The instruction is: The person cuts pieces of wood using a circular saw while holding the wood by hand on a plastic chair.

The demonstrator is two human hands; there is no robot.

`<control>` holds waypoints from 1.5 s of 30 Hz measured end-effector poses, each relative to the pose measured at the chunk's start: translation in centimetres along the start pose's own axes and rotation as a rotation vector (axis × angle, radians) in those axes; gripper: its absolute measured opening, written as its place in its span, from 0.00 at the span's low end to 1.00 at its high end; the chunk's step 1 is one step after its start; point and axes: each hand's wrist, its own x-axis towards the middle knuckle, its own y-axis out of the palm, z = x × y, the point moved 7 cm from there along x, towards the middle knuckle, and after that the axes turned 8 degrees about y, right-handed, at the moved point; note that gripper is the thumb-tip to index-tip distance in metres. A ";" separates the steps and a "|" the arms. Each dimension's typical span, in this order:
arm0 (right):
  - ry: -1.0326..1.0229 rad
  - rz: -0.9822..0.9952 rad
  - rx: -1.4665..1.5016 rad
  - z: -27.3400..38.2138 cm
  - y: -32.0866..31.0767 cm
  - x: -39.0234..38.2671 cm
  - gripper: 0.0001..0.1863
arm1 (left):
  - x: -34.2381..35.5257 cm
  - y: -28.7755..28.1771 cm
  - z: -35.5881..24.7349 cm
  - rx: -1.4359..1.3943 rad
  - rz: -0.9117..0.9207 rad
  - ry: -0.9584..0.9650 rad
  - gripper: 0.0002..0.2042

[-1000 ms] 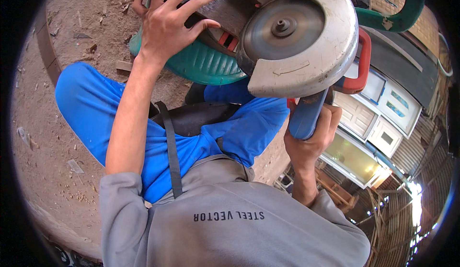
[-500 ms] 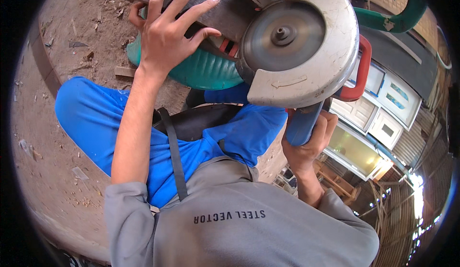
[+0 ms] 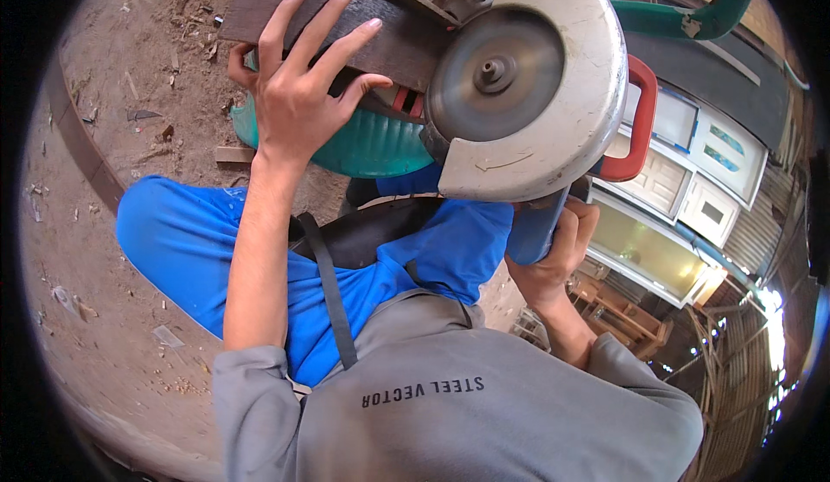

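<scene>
**Board beside the saw, right hand on the handle**

From my remote post, head view only; all places taken from the saw (image 3: pixel 592 93).

Dark board (image 3: pixel 380 45): left of the saw, its right end up against the blade (image 3: pixel 458 106). I cannot tell whether the edge has bitten into the wood. Blade face looks smeared; spinning, I judge, though a still cannot prove it.

Left hand (image 3: pixel 298 110): left of the saw, fingers spread wide and laid over the board, thumb out towards the blade but apart from it. Pressing flat, gripping nothing. How hard, I cannot tell.

Right hand (image 3: pixel 558 244): just below the saw's guard, curled closed around the blue handle (image 3: pixel 532 231). The handle hides part of the grip, so I cannot see whether a trigger is pressed.

Ribbed green plastic piece (image 3: pixel 363 158): lower left of the saw, below the board. Red loop grip (image 3: pixel 640 123): on the saw's right flank, untouched.

Step in hand, my reading: board steadied, blade being worked at its end. Next move calls for even pressure on the handle, a board that cannot creep, and that left thumb well clear of the blade.
</scene>
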 end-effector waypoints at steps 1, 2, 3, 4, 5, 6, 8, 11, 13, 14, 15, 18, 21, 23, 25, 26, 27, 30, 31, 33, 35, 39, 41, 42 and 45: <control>-0.004 0.003 -0.001 0.1 0.1 0.0 0.17 | -0.1 0.1 0.1 -0.007 -0.001 -0.010 0.27; 0.000 0.001 -0.002 0.1 0.1 -0.1 0.17 | -0.1 0.2 0.1 -0.009 0.000 -0.006 0.27; 0.012 0.005 0.003 0.1 0.1 0.0 0.17 | -0.2 0.3 0.1 -0.009 -0.004 -0.003 0.27; 0.024 0.009 0.009 0.1 0.2 -0.1 0.16 | -0.3 0.4 0.1 -0.007 -0.009 0.000 0.27; 0.027 0.008 0.009 0.1 0.2 -0.2 0.16 | -0.4 0.5 0.2 -0.008 -0.008 0.003 0.27; 0.031 0.003 0.007 0.0 0.3 -0.5 0.17 | -0.4 0.6 0.4 -0.036 -0.024 -0.009 0.26; 0.039 -0.006 0.005 0.0 0.4 -0.7 0.17 | -0.4 0.6 0.5 -0.065 -0.039 -0.017 0.26; 0.048 -0.026 -0.005 0.0 0.2 -0.5 0.17 | -0.3 0.5 0.3 -0.032 -0.030 -0.001 0.25; 0.034 0.001 0.008 0.0 0.1 0.1 0.18 | 0.0 0.7 0.5 -0.065 -0.050 -0.005 0.26; 0.034 -0.011 0.009 0.0 0.0 0.1 0.18 | 0.1 0.5 0.5 -0.062 -0.058 0.004 0.26; 0.060 0.002 0.003 -0.2 0.0 -0.1 0.18 | 0.2 0.5 0.5 -0.075 -0.034 -0.006 0.26; 0.081 0.014 -0.004 -0.2 0.0 0.0 0.19 | 0.3 0.5 0.5 -0.088 -0.008 -0.020 0.26; 0.059 0.016 -0.010 -0.1 0.2 0.3 0.20 | 0.1 0.9 0.5 -0.093 0.012 -0.026 0.26; 0.031 0.008 -0.012 0.3 0.1 0.3 0.21 | 0.0 0.6 0.6 -0.090 0.016 -0.035 0.26; 0.024 0.019 -0.018 0.4 0.2 0.2 0.22 | -0.1 0.6 0.6 -0.086 0.020 -0.038 0.26; 0.025 0.017 -0.016 0.4 0.2 0.2 0.22 | -0.1 0.7 0.6 -0.085 0.025 -0.044 0.27; 0.037 0.029 0.002 0.3 0.4 0.1 0.19 | 0.0 0.7 0.6 -0.082 0.023 -0.042 0.27; 0.062 0.033 0.010 0.2 0.5 0.0 0.17 | 0.0 0.5 0.5 -0.064 0.012 -0.034 0.27; 0.077 0.023 0.001 0.2 0.6 -0.1 0.17 | 0.0 0.3 0.3 -0.033 0.018 -0.026 0.27; 0.073 0.021 -0.006 0.0 0.7 -0.3 0.16 | 0.1 0.3 0.3 0.001 0.022 -0.017 0.27; 0.068 0.026 -0.015 -0.1 0.7 -0.4 0.16 | 0.0 0.4 0.3 -0.029 0.014 -0.017 0.27; 0.074 0.019 -0.001 -0.2 0.9 -0.7 0.17 | -0.1 0.4 0.4 -0.022 0.020 -0.019 0.27; 0.079 0.021 0.003 -0.2 1.0 -0.7 0.17 | -0.2 0.4 0.4 -0.030 0.011 -0.023 0.28; 0.086 0.019 0.018 -0.1 1.0 -0.6 0.18 | -0.1 0.4 0.4 -0.028 0.011 -0.024 0.28; 0.075 0.034 0.019 0.0 1.0 -0.6 0.19 | -0.1 0.3 0.5 -0.020 0.000 -0.016 0.27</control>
